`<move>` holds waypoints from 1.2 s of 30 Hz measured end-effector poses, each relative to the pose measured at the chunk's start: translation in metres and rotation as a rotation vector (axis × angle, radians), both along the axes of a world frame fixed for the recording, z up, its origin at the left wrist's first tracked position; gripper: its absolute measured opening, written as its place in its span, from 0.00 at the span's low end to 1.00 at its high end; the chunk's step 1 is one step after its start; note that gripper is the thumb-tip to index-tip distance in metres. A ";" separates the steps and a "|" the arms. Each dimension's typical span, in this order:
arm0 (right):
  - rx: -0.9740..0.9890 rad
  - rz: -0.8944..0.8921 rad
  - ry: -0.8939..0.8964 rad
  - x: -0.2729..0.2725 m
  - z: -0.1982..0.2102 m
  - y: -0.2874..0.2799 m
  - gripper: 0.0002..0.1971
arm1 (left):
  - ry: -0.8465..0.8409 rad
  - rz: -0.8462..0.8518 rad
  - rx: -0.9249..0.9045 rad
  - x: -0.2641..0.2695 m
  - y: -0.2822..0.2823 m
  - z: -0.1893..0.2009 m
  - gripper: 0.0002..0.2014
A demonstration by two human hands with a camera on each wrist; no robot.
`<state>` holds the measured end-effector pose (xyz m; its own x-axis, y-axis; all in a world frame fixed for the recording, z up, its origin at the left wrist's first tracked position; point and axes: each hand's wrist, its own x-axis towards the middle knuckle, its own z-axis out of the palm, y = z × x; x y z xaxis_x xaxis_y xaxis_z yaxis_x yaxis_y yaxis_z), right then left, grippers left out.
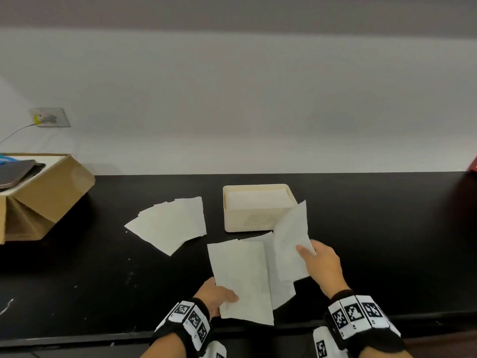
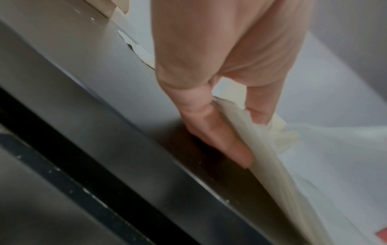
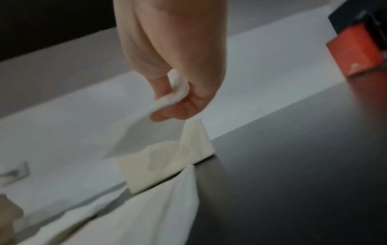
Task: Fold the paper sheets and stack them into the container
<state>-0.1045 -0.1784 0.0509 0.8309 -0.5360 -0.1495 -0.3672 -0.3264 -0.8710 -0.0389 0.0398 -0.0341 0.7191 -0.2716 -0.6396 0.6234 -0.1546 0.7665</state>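
Thumb and fingers of the right hand [image 1: 321, 264] pinch a thin, soft white paper sheet [image 1: 290, 244], lifted and curling beside the cream rectangular plastic container [image 1: 255, 219]. The left hand [image 1: 215, 297] pinches a flat folded sheet [image 1: 240, 275] over the glossy black table [image 1: 103, 280].

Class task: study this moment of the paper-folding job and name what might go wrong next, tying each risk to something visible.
1. The right hand pinches only one corner of its lifted sheet, which hangs limp and may crease or tear.
2. The left hand grips its sheet at the black table's front edge, where it could slip off.
3. The container already looks nearly full, so added sheets may overflow.
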 end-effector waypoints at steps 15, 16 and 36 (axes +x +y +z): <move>0.744 -0.077 0.270 0.002 -0.069 0.076 0.12 | -0.023 0.113 -0.081 0.006 -0.005 -0.001 0.15; 0.735 -0.086 0.275 0.002 -0.070 0.079 0.12 | -0.059 0.088 -0.058 0.006 -0.005 -0.005 0.15; 1.196 0.187 0.036 -0.009 -0.022 0.062 0.31 | -0.148 -0.019 -0.501 -0.003 0.001 0.038 0.26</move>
<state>-0.1132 -0.1168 0.0290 0.8659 0.0851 -0.4930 -0.4309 0.6273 -0.6487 -0.0415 0.0406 0.0035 0.7840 -0.5322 -0.3197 0.5035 0.2439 0.8288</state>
